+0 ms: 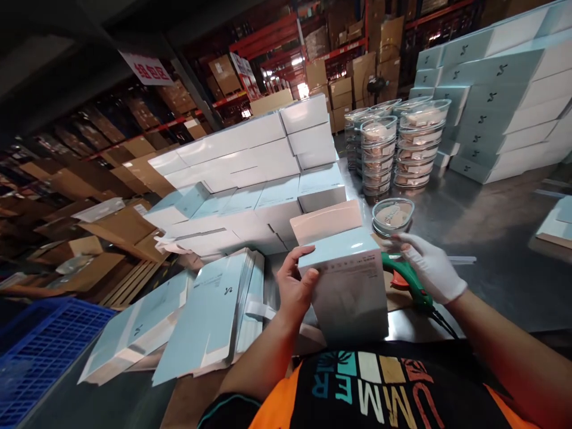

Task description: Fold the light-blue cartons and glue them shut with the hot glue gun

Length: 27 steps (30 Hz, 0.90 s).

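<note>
Warehouse racking full of brown cartons fills the background, and I am looking down at a steel worktop (491, 238) crowded with stacked pale-blue boxes (250, 179). My left hand (295, 289) holds an erected blue carton (348, 286) by its near-left edge, thumb on top and fingers wrapped round the side, with its top flap standing open. That one-sided grip looks light; I judge the carton could twist or tip off the worktop edge towards me. My gloved right hand (431, 265) lies palm down, fingers loosely spread, over a green-handled tool (409, 280); I cannot tell whether it grasps it. A lidded clear dish (393, 215) sits just beyond those fingertips and could get knocked. Flat carton blanks (210, 316) fan out, overhanging to the left.
</note>
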Available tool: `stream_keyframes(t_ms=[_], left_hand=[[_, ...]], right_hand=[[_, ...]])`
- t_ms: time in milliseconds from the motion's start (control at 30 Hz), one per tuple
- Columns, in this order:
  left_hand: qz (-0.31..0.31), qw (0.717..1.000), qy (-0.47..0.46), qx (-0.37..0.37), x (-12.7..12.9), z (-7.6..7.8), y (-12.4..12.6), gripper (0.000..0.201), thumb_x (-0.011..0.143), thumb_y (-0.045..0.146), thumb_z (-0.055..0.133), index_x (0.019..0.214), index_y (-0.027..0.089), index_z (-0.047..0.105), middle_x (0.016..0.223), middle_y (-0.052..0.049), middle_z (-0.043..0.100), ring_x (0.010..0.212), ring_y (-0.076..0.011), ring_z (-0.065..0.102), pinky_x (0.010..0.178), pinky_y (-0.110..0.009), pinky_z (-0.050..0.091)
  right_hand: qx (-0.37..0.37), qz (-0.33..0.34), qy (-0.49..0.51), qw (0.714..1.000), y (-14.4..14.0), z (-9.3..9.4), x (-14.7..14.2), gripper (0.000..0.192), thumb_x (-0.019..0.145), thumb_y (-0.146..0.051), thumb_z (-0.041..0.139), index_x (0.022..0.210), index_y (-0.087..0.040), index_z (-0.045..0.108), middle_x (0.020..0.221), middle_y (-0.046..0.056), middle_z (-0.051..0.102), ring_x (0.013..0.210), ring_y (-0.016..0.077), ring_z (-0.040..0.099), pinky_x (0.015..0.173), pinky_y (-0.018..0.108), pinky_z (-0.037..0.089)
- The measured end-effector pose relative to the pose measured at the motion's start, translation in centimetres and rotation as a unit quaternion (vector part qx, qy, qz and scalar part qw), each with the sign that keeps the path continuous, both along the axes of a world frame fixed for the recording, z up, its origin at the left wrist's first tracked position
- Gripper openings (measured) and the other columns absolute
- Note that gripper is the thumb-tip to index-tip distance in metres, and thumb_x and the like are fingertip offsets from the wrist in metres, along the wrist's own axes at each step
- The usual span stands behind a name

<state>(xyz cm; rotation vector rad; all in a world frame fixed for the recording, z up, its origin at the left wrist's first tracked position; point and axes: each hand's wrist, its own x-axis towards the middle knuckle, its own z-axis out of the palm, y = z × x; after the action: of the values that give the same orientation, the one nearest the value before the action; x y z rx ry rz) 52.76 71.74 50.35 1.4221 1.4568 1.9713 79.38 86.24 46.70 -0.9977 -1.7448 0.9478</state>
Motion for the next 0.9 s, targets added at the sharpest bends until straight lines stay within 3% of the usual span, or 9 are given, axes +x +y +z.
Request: stream_keyframes(t_ms=[67, 167, 300, 433, 533, 633, 767, 833, 900], left_hand=[[-0.030, 0.999, 0.022, 0.012, 0.4, 0.1, 0.3, 0.065, 0.075, 0.078, 0.085, 0.109, 0.022, 0.081, 0.099, -0.007, 0.072, 0.087, -0.0241, 0.069, 0.075, -0.032, 0.055], [-0.048, 0.998, 0.035, 0.036, 0.6, -0.3, 0.8, 0.057, 0.079, 0.071, 0.086, 0.104, 0.021, 0.080, 0.115, -0.010, 0.073, 0.104, -0.0271, 0.072, 0.088, -0.035, 0.057], [-0.056, 0.992, 0.017, 0.116, -0.2, -1.2, 1.5, 0.055, 0.084, 0.060, 0.090, 0.123, 0.027, 0.070, 0.127, -0.010, 0.075, 0.118, -0.0279, 0.074, 0.097, -0.038, 0.058], [-0.074, 0.980, 0.117, 0.141, -1.8, -1.1, 1.5, 0.038, 0.093, 0.050, 0.084, 0.123, 0.027, 0.075, 0.120, -0.009, 0.078, 0.116, -0.0283, 0.076, 0.100, -0.044, 0.060], [-0.107, 0.963, 0.198, 0.149, -3.2, 0.8, 1.2, 0.020, 0.098, 0.042, 0.080, 0.113, 0.029, 0.083, 0.123, -0.010, 0.077, 0.118, -0.0301, 0.076, 0.101, -0.047, 0.060], [-0.117, 0.935, 0.322, 0.091, -4.0, 4.4, 0.3, 0.026, 0.089, 0.046, 0.088, 0.110, 0.031, 0.084, 0.125, -0.013, 0.079, 0.133, -0.0379, 0.068, 0.115, -0.059, 0.050], [-0.166, 0.870, 0.460, -0.061, -3.4, 9.0, -1.6, 0.055, 0.074, 0.048, 0.099, 0.123, 0.032, 0.081, 0.127, -0.014, 0.079, 0.119, -0.0397, 0.070, 0.110, -0.056, 0.052], [-0.143, 0.877, 0.450, -0.089, -3.5, 9.9, -2.4, 0.061, 0.074, 0.045, 0.099, 0.130, 0.032, 0.079, 0.119, -0.012, 0.080, 0.105, -0.0353, 0.072, 0.099, -0.049, 0.057], [-0.037, 0.929, 0.365, -0.046, -4.4, 9.6, -2.8, 0.067, 0.075, 0.046, 0.097, 0.136, 0.030, 0.074, 0.118, -0.011, 0.078, 0.105, -0.0325, 0.071, 0.099, -0.046, 0.057]], right_hand=[[-0.010, 0.113, 0.094, 0.989, -1.6, 3.1, -2.4, 0.065, 0.099, -0.072, 0.054, 0.140, -0.024, 0.069, 0.127, 0.012, 0.078, 0.120, 0.0325, 0.073, 0.108, 0.048, 0.059], [-0.021, 0.205, 0.137, 0.969, -3.0, 6.0, -4.8, 0.060, 0.097, -0.065, 0.064, 0.137, -0.022, 0.070, 0.131, 0.011, 0.075, 0.125, 0.0322, 0.070, 0.115, 0.050, 0.055], [0.057, 0.222, 0.123, 0.966, -2.7, 5.1, -4.7, 0.069, 0.081, -0.065, 0.089, 0.134, -0.024, 0.070, 0.146, 0.013, 0.069, 0.134, 0.0367, 0.066, 0.114, 0.051, 0.056], [0.216, 0.235, 0.115, 0.941, -2.8, 3.8, -3.8, 0.030, 0.100, -0.042, 0.078, 0.126, -0.027, 0.075, 0.159, 0.014, 0.061, 0.146, 0.0308, 0.060, 0.122, 0.051, 0.050], [0.292, 0.242, 0.112, 0.918, -3.7, 4.4, -4.0, 0.023, 0.109, -0.028, 0.065, 0.129, -0.029, 0.077, 0.150, 0.012, 0.068, 0.139, 0.0243, 0.065, 0.116, 0.045, 0.055], [0.372, 0.229, 0.079, 0.896, -4.8, 5.3, -4.7, 0.026, 0.111, -0.026, 0.060, 0.129, -0.031, 0.077, 0.149, 0.011, 0.068, 0.137, 0.0241, 0.064, 0.117, 0.047, 0.053], [0.382, 0.319, 0.025, 0.867, -3.5, 5.4, -6.1, 0.064, 0.109, -0.048, 0.063, 0.167, -0.028, 0.047, 0.168, 0.018, 0.050, 0.153, 0.0308, 0.052, 0.122, 0.050, 0.047], [0.305, 0.319, 0.016, 0.897, -0.2, 4.9, -6.5, 0.086, 0.107, -0.065, 0.058, 0.176, -0.024, 0.029, 0.172, 0.018, 0.046, 0.155, 0.0332, 0.050, 0.124, 0.050, 0.046], [0.223, 0.205, -0.039, 0.952, 4.4, 3.8, -6.2, 0.078, 0.109, -0.065, 0.048, 0.172, -0.021, 0.039, 0.172, 0.017, 0.047, 0.156, 0.0347, 0.048, 0.127, 0.052, 0.043]])
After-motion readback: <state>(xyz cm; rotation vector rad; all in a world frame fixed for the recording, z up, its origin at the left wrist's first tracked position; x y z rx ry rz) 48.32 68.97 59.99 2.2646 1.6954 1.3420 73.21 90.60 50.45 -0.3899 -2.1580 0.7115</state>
